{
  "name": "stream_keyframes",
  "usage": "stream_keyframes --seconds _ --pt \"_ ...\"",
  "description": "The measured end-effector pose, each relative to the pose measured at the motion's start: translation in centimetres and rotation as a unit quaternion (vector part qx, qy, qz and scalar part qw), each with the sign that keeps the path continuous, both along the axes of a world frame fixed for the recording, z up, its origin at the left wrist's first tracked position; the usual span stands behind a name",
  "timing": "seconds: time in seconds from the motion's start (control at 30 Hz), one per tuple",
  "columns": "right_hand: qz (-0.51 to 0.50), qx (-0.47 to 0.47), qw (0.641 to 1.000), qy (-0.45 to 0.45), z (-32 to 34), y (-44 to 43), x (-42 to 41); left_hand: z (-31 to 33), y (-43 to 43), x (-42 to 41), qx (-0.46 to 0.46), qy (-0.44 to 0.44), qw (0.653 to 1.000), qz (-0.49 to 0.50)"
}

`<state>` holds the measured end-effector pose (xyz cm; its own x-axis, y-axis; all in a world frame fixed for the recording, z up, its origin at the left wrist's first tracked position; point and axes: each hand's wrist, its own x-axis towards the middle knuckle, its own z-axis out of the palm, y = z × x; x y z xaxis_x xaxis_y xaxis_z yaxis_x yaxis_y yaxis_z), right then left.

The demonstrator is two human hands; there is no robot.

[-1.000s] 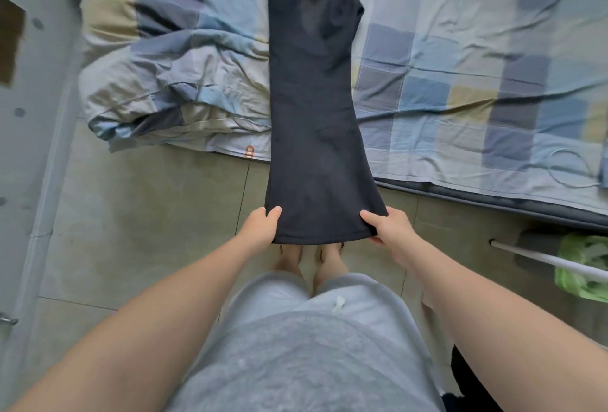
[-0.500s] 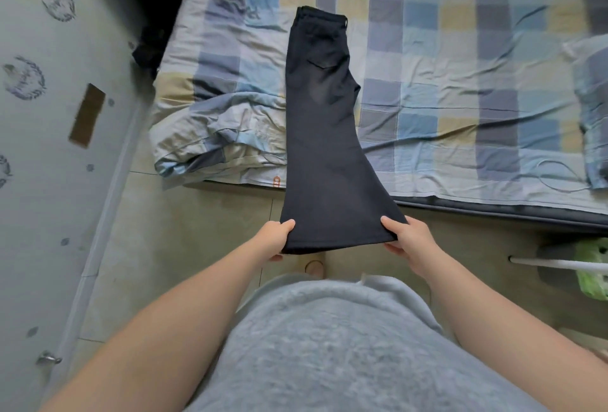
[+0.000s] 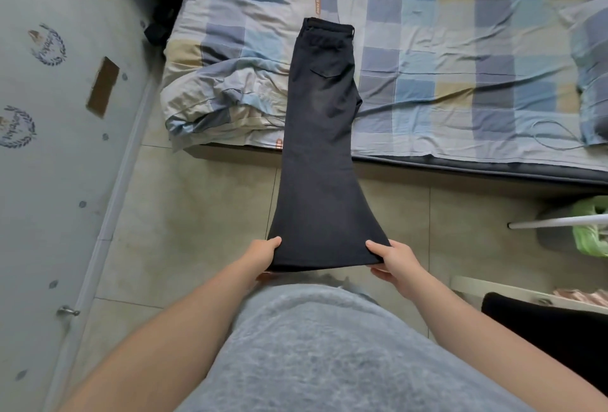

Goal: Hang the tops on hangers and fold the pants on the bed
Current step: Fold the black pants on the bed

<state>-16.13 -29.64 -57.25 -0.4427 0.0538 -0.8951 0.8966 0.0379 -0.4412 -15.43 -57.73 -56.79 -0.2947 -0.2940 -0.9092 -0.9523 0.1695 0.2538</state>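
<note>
1. Head cam looking down: this is the pants-folding part. The dark pants (image 3: 320, 154) are already doubled leg over leg. The waistband end lies flat on the bed (image 3: 460, 66), and the flared hem end is held out over the floor tiles, so the fabric spans the bed edge and looks fairly taut.
2. Next move, my guess: bring the hem forward and up to the waistband to halve the length. Both hands need to travel together so the edges stay square. The bunched duvet (image 3: 210, 95) sits just left of the pants, so I'd watch that it doesn't drag the side out of line.
3. Left hand (image 3: 263, 252): arm reaching forward, pinching the left hem corner. The thumb is on top and the fingers are tucked underneath, out of sight.
4. Right hand (image 3: 394, 261): same deal on the right hem corner. The thumb lies across the top of the cloth, and the fingers curl under, with a couple peeking out below the hem.
5. Both grips are closed on the fabric, at about the same height.
</note>
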Motion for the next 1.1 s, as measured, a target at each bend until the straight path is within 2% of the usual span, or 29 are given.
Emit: stream_keyframes --seconds 0.2,0.5,0.77,0.87,1.1 --pt "0.002 -0.005 1.000 0.003 0.9 0.5 1.9 1.4 0.1 1.6 0.014 0.008 1.000 0.012" --pt "-0.051 -0.022 0.998 0.027 3.0 -0.6 -4.7 3.5 -1.0 -4.8 0.024 0.054 0.997 0.058" --pt "-0.133 -0.032 0.989 0.053 4.2 -3.8 -18.3 3.9 -3.0 -19.1 0.106 0.099 0.973 0.180" --pt "-0.157 -0.030 0.986 0.053 4.2 -5.0 -24.6 3.9 -4.2 -25.9 0.150 0.099 0.967 0.179" --pt "-0.203 0.003 0.979 0.030 4.8 -7.3 -37.6 4.3 -6.8 -40.7 0.191 0.057 0.965 0.169"
